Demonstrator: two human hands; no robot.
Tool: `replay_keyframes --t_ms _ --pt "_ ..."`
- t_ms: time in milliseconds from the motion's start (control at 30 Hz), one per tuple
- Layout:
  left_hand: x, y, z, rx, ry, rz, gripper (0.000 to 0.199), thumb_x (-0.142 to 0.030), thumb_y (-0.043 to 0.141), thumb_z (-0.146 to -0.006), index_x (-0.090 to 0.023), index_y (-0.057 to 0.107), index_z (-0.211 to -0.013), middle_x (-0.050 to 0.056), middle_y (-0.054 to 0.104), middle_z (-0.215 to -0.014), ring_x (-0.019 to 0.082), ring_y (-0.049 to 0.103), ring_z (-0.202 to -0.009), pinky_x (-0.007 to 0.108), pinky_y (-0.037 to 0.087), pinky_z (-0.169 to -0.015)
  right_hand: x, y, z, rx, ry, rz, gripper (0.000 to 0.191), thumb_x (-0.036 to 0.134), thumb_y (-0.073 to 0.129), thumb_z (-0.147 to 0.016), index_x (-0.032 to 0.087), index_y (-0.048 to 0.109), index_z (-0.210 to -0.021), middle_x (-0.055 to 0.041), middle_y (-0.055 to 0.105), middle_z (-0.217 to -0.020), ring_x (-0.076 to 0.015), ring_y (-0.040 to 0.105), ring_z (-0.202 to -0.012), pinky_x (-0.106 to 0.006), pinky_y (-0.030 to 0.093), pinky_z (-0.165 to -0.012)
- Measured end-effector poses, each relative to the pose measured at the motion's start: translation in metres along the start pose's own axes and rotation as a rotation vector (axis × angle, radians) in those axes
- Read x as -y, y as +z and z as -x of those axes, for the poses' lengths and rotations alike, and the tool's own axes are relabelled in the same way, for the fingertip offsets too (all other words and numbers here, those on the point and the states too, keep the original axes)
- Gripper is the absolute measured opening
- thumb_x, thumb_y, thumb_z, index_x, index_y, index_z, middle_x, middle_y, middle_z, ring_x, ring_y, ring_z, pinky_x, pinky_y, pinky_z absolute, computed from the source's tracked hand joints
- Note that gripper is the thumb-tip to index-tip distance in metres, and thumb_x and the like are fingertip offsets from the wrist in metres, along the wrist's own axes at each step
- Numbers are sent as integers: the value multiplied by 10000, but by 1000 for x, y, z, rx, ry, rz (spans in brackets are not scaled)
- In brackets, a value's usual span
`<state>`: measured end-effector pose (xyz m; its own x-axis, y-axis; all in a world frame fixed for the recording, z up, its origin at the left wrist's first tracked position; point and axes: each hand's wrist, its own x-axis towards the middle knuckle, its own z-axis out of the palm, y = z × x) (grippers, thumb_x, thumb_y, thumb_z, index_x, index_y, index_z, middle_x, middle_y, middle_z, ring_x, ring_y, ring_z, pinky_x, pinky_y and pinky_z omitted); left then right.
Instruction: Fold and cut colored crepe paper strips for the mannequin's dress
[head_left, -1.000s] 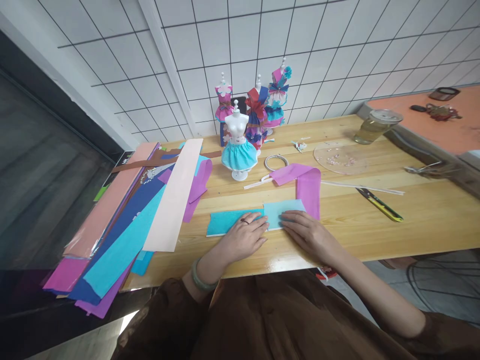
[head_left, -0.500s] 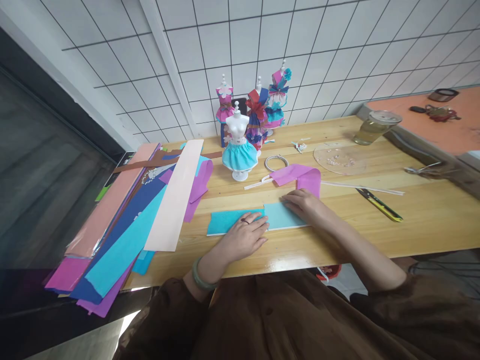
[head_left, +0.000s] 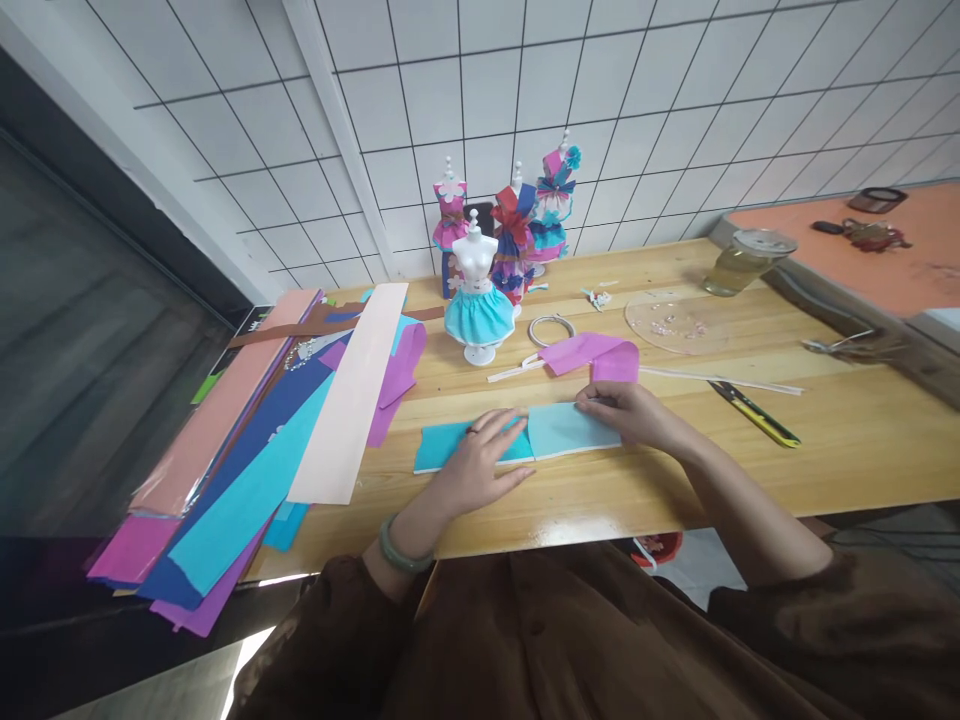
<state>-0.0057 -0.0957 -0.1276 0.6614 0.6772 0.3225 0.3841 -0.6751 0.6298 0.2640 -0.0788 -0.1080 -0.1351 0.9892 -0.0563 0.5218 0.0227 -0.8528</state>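
Observation:
A bright turquoise strip and a pale blue strip lie end to end on the table, both with a white lower edge; whether they are cloth or crepe paper I cannot tell. My left hand rests across the turquoise strip near the join, its fingers spread. At the upper right of the pale blue strip, the curled fingers of my right hand pinch its edge. Behind them stands a small white dress form in a turquoise gathered skirt.
Coloured strips are piled at the left. A purple strip, a wire ring, a yellow-black cutter and a clear dish lie on the table. A glass jar stands at the back right; dressed forms line the wall.
My right hand has shifted slightly right along the pale blue strip, its fingers now curled at the edge. The fingers of my left hand have lifted and spread a little.

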Motion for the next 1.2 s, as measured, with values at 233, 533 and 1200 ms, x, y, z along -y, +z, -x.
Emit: replay_keyframes --t_ms 233,533,1200 --pt "-7 9 -19 -135 -400 947 875 -421 692 -689 -166 248 -1399 179 458 -1323 276 446 -1217 441 347 -1013 21 17 8 -198 186 -601 277 424 728 -643 193 641 -769 17 638 -623 -98 546 -511 -210 421 -473" --pt "-2 15 -34 -11 -512 1166 549 -284 723 -681 -135 537 -1175 129 644 -1092 223 593 -1029 384 407 -944 19 25 4 -341 148 -782 310 425 747 -612 183 635 -769 9 634 -633 -114 554 -506 -233 434 -474" --pt "-7 27 -18 74 251 -202 297 -137 374 -895 -173 589 -1097 88 638 -1117 218 452 -1222 469 325 -1047 1 -1 25 -408 234 -866 240 368 744 -631 205 588 -711 12 628 -619 -129 583 -514 -261 507 -499"
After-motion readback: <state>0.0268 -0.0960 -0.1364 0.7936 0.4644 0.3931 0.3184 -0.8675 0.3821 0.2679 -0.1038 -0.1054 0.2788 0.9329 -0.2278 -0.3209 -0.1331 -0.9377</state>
